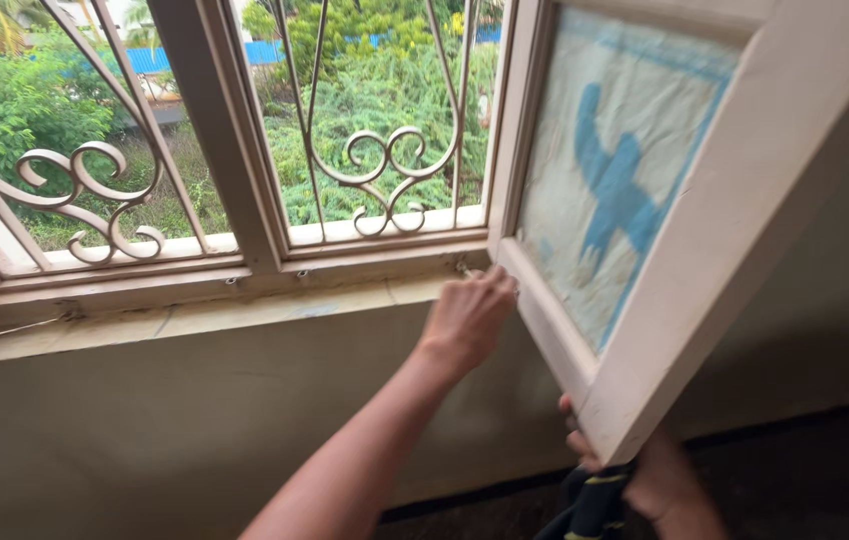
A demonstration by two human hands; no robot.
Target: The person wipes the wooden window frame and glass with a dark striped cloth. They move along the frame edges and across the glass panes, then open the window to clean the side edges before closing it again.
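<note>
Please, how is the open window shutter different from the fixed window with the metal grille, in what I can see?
The window shutter is swung inward and tilted; the grilled window stands fixed and upright. The shutter's pane is covered with pale sheet bearing a blue shape, hiding the outside; the grilled window shows green bushes through curled bars. The left hand touches the shutter's bottom inner corner and the right hand holds its lower outer corner; no hand touches the grille. Both have pale painted frames.

A cream window frame (229, 150) fills the upper left, its central post splitting two openings. Each opening carries a curled metal grille (84, 190), with a second scrolled grille (384, 170) on the right. Green bushes (24, 100) and a blue fence (149, 58) lie outside. Below the sill (194, 315), a plain beige wall (144, 430) drops to the dark floor (804, 470).
</note>
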